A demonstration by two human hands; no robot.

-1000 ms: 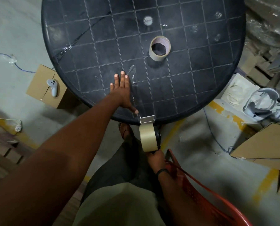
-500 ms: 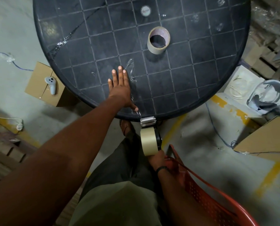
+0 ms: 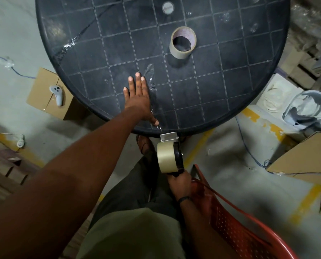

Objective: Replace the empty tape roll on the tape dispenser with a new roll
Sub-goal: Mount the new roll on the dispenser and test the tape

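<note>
A black tape dispenser (image 3: 175,152) with a full beige tape roll (image 3: 165,157) on it hangs at the near rim of the round black table (image 3: 230,75). Its metal blade end (image 3: 168,136) touches the rim. My right hand (image 3: 180,184) grips its handle from below. My left hand (image 3: 139,98) lies flat on the table, fingers spread, pressing a strip of clear tape (image 3: 152,85) that runs from the dispenser across the top. An almost empty tape roll (image 3: 183,42) lies flat farther back on the table.
A red plastic chair (image 3: 240,227) stands by my right side. A cardboard box with a white controller (image 3: 56,94) sits on the floor at left. Cardboard boxes (image 3: 305,159), blue cables and a white headset (image 3: 305,107) lie on the floor at right.
My left hand has slid a little farther along the tape strip on the table. The dispenser stays at the table's rim in my right hand. The view has shifted slightly.
</note>
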